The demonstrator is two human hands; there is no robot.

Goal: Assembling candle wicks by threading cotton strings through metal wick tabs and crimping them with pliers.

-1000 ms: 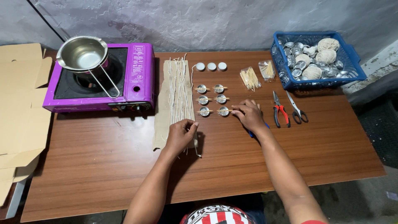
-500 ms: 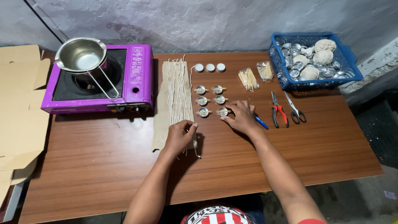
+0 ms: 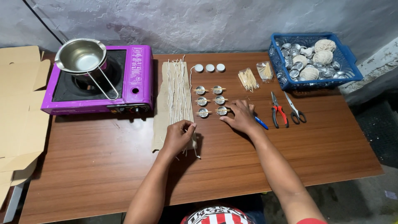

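Six small metal cups (image 3: 210,101) sit in two columns, each with a stick across holding a wick centred. Left hand (image 3: 178,136) pinches wick strings (image 3: 178,89) on cardboard; right hand (image 3: 240,118), at three o'clock, rests open-fingered against the nearest cup, steadying it.

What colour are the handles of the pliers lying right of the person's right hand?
Red, on the pliers; the head view shows it.

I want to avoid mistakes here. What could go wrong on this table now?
The right hand rests beside the small metal cups with sticks laid across; a nudge could knock the sticks off. The left hand presses the white strings; dragging may tangle them. The pliers lie close to the right forearm.
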